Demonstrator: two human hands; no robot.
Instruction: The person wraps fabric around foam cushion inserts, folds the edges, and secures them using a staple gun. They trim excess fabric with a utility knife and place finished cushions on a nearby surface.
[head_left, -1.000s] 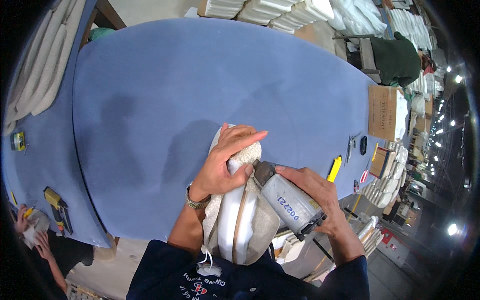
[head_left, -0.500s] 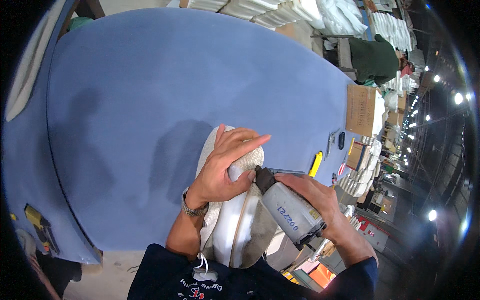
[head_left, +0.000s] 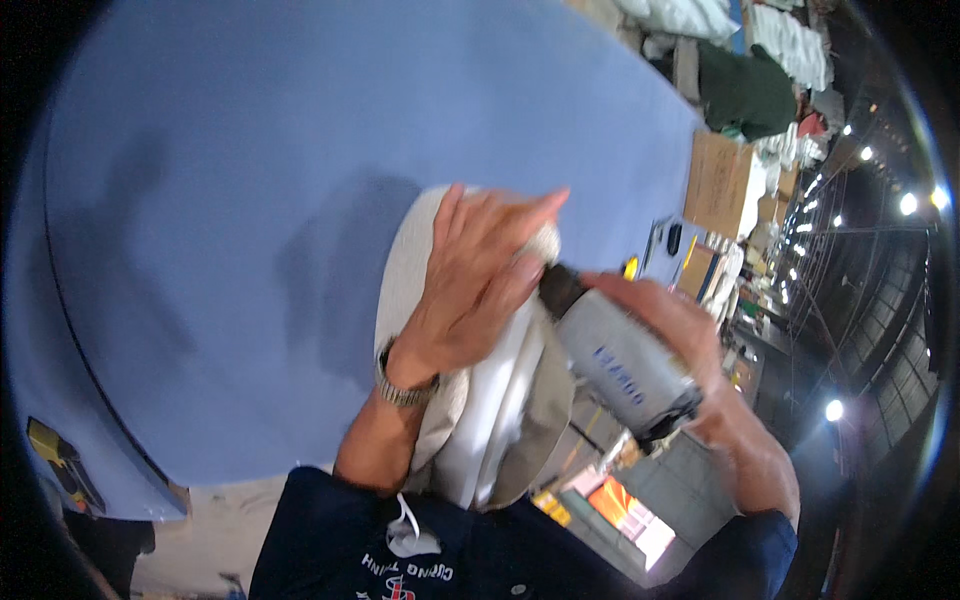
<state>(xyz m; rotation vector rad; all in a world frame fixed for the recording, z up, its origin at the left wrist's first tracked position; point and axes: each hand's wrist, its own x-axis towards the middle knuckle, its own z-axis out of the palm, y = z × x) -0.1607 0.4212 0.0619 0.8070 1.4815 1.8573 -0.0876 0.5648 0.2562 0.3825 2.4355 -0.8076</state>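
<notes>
Fabric [head_left: 480, 420] under left hand [head_left: 470, 290], tool [head_left: 620, 360] tip hidden

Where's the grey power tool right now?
In the head view the grey power tool sits right of centre, held in the right hand, its dark nose against the pale fabric piece under the left hand.

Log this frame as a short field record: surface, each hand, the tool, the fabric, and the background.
surface: large blue table, its edge curved by the lens
left hand: left hand pressed flat on a bundle of white and beige fabric, metal wristwatch on the wrist
right hand: right hand gripping a grey cylindrical handheld tool
tool: dark tip points at the fabric beside the left fingers; whether it touches cannot be told
fabric: hangs over the near table edge
background: cardboard boxes, ceiling lights at right
</notes>
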